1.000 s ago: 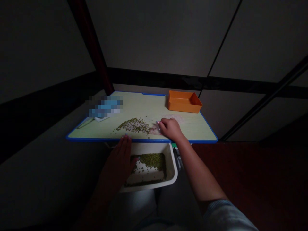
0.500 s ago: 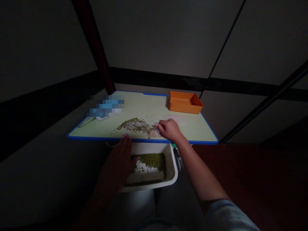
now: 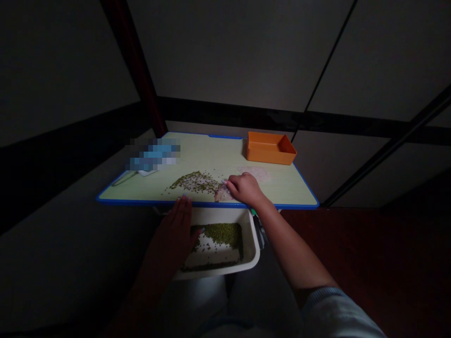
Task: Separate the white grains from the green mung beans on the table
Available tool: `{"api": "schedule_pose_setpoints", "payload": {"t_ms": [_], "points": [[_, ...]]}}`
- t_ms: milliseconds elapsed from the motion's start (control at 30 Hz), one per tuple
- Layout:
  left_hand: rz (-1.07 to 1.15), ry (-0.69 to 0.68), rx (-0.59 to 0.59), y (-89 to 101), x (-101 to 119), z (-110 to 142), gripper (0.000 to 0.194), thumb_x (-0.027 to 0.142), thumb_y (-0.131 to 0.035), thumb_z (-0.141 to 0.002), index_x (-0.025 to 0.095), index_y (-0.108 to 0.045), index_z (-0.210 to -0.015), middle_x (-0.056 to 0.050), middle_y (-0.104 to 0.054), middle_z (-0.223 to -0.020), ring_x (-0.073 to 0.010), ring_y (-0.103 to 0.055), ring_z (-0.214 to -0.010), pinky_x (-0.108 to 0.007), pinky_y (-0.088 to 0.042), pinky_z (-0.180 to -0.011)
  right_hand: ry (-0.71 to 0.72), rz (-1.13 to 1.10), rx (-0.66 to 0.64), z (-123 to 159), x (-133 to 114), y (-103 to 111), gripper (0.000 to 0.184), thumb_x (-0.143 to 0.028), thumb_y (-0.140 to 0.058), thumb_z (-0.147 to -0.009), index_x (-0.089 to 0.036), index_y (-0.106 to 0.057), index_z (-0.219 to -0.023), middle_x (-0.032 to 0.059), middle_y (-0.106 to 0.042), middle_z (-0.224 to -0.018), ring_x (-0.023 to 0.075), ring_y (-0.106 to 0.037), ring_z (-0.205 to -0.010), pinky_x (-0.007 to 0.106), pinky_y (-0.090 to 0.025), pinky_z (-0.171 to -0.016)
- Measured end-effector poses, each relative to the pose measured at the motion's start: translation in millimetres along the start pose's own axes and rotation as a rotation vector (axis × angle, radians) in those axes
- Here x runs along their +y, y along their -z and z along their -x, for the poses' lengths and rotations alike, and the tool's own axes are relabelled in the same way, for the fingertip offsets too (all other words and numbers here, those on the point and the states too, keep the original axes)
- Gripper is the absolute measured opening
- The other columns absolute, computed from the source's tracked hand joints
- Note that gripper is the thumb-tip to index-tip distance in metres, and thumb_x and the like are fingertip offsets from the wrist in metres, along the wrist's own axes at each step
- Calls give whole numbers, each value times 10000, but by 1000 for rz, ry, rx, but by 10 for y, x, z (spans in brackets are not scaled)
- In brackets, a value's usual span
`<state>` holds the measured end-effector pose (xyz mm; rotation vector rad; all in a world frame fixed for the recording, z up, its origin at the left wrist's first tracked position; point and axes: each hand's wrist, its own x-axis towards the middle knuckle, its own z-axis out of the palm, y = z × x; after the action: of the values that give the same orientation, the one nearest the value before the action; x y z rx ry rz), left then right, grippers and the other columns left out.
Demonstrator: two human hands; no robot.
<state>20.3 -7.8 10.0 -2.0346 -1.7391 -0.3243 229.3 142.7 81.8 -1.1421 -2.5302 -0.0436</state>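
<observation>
The right arm slanted in from the lower right, its forearm crossing the near edge of the table (image 3: 211,152). The right hand (image 3: 246,188) sat low over the tabletop, knuckles up and fingers curled together, the thumb side turned toward the scattered green beans (image 3: 195,180). A pinkish see-through piece (image 3: 222,193) showed just under and beside the thumb; from where I stood, I couldn't tell whether the fingers were clamped on it. The beans lay just past the fingertips, spread leftward across the board.

The left hand (image 3: 175,230) was held palm down, fingers straight and side by side, their tips at the table's blue edge, with nothing visible in its grasp. Its thumb reached out over the white tub (image 3: 252,239) below, where more green beans (image 3: 223,233) were heaped toward the far side.
</observation>
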Motion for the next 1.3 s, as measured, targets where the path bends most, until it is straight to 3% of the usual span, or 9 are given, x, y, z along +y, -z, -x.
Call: {"api": "schedule_pose_setpoints", "payload": {"t_ms": [400,733,1000,1300], "points": [[14,-7,-26,32,-8,-5,804,486,-429,-870,-12,-205,-1461,-265,-314,-1529,-342,-308,-1434,-472,-352,-1130,10,-145,78,25,65,-37,349,-356,-460,-958,-182,-675,-745,23,-619,-607,145,-474,-582,274,-281,-674],[55,17,-14,36,14,1,764,483,-360,-894,16,-187,-1474,-248,-308,-1535,-331,-311,-1435,-490,-366,-1121,-34,-491,86,132,184,17,395,-384,-515,-917,-169,-579,-593,-38,-469,-526,97,-423,-545,225,-241,-561],[48,18,-34,46,7,-1,780,486,-386,-883,1,-204,-1466,-253,-303,-1537,-336,-296,-1441,-480,-343,-1137,-27,-426,20,134,174,30,371,-376,-518,-915,-165,-605,-622,-37,-480,-543,94,-421,-550,216,-246,-559],[43,15,-19,31,11,7,777,494,-367,-894,8,-187,-1472,-246,-290,-1547,-327,-274,-1451,-466,-332,-1147,-174,-330,144,121,163,15,388,-386,-474,-933,-174,-614,-640,-5,-550,-564,116,-459,-557,238,-242,-560]]}}
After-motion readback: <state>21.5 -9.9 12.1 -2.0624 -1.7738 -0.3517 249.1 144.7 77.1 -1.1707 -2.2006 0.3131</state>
